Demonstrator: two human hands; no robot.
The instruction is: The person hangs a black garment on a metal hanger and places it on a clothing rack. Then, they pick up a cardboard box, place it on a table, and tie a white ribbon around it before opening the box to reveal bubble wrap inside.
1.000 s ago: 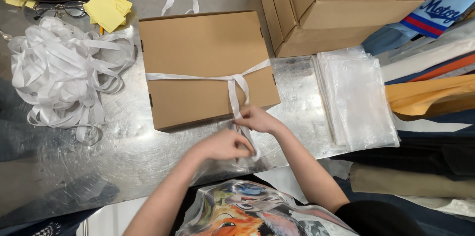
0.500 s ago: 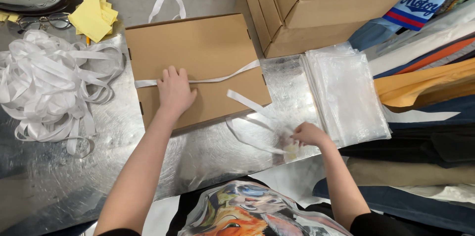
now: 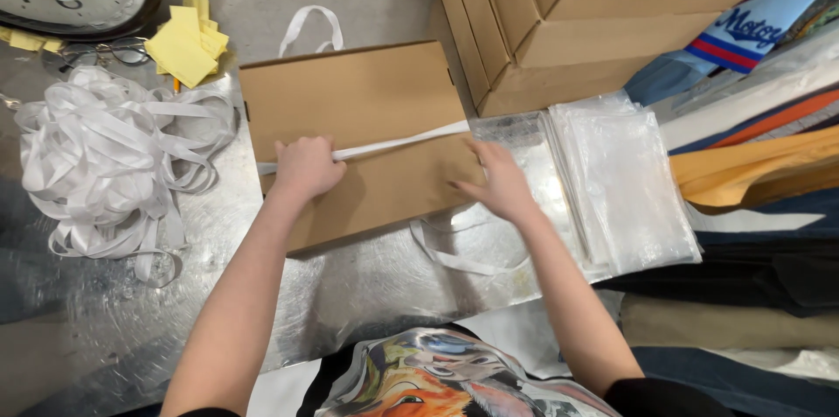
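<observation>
Brown corrugated cardboard box (image 3: 363,142), flat and rectangular, lay on the crinkled silver foil tabletop (image 3: 105,330), crossed by one flat white ribbon (image 3: 398,142). Left hand (image 3: 306,168) rested on the lid, fingers curled, pinning the ribbon near the box's left edge. Right hand (image 3: 502,181) spread at the box's right edge, fingers released, pressing flat; ribbon grip there not discernible. Loose ribbon tails (image 3: 454,246) looped on the foil below the box. Judged best handled thus: ribbon kept taut and untwisted, box held square against sliding on the slick foil. Also noted: tangled heap of white ribbon (image 3: 105,172) at left, soft and glossy; stack of clear plastic bags (image 3: 625,177) at right; yellow paper notes (image 3: 183,45); larger cardboard cartons (image 3: 568,15) behind.
</observation>
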